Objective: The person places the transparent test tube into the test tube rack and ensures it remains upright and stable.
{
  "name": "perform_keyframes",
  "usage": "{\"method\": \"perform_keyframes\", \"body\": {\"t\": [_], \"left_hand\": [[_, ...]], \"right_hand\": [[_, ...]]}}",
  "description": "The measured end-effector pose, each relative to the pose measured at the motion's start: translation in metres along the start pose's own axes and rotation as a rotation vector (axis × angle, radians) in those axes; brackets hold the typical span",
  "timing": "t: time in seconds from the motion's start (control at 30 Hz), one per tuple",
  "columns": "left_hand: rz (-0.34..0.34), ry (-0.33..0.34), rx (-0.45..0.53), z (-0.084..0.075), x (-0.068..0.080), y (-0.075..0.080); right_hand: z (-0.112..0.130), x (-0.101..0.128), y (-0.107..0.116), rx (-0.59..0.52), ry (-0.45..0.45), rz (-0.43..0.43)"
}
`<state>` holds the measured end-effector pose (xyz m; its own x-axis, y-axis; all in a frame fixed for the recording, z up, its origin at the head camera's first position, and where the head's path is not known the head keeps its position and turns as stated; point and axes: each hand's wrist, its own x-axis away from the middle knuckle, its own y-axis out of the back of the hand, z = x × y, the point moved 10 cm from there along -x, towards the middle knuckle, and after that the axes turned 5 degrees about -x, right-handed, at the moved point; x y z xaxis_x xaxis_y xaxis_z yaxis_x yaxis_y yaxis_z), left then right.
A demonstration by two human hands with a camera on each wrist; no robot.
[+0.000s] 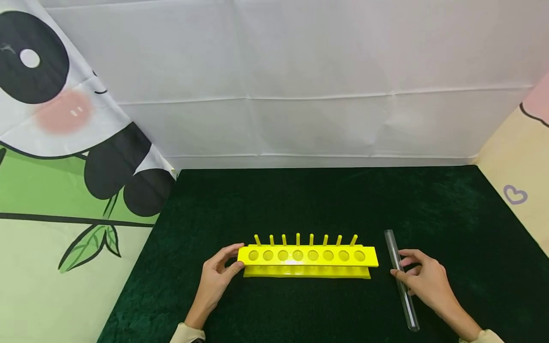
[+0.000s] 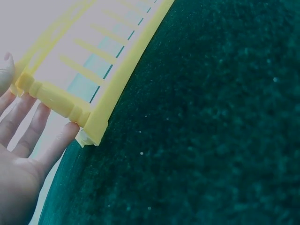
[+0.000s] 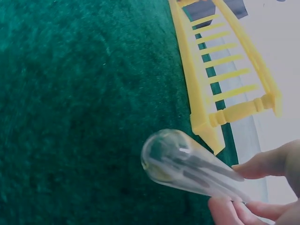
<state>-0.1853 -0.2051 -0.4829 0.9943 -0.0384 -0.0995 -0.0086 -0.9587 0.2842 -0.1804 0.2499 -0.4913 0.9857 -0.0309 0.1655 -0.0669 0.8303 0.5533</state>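
A yellow test tube rack [image 1: 306,272] stands on the dark green cloth, with a row of round holes on top and a row of pegs along its back. My left hand [image 1: 216,275] grips the rack's left end. In the left wrist view, fingertips [image 2: 71,129] touch the end post and the thumb lies at its upper corner. Right of the rack, my right hand [image 1: 424,278] pinches a clear glass test tube [image 1: 406,305] between thumb and fingers. The tube slants, its rounded end [image 3: 164,154] towards me. Nothing shows inside the rack's holes.
Green cloth [image 1: 326,205] covers the table. A white fabric wall [image 1: 300,124] rises behind its back edge. A panda-printed sheet [image 1: 107,157] hangs at the left, and a cream printed sheet [image 1: 514,171] at the right.
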Motion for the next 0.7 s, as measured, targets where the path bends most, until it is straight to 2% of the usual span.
{"method": "perform_keyframes", "body": {"t": [0.3,0.7], "left_hand": [[-0.009,0.002,-0.012,0.0,0.001,0.001],[-0.01,0.01,-0.023,0.0,0.001,0.001]], "right_hand": [[0.011,0.001,0.008,-0.021,0.046,-0.031],[0.019,0.004,0.012,-0.042,0.05,-0.017]]}}
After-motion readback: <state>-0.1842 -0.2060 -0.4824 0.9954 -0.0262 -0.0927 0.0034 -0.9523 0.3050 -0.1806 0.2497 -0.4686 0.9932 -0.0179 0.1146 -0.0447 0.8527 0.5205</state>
